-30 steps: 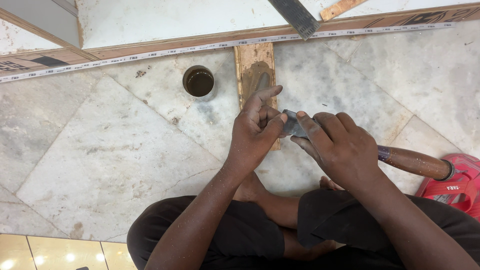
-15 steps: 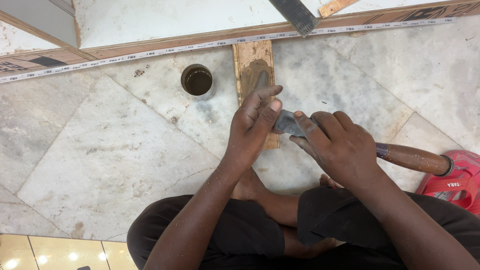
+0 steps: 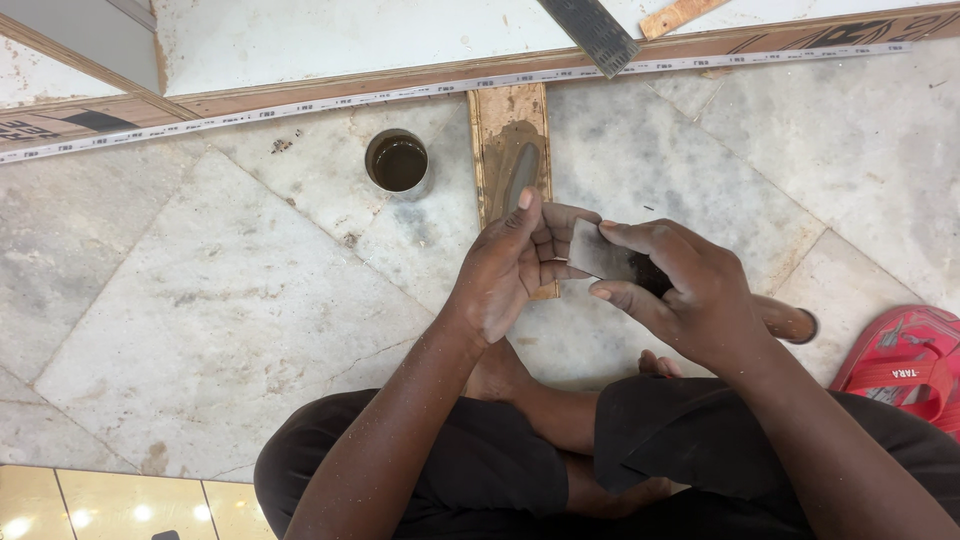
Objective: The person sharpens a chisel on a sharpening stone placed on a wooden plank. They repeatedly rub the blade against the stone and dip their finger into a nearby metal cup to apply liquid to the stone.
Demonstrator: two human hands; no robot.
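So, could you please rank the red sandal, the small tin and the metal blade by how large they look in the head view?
1. Red sandal, largest, though cut off by the frame edge.
2. Metal blade, partly hidden by the right hand and nearer the camera, so unsure.
3. Tin, close to the blade's visible part.

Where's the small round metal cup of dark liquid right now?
In the head view, the small round metal cup of dark liquid stands on the marble floor, upper middle, just left of the wet sharpening stone on its wooden board, beyond the left hand.
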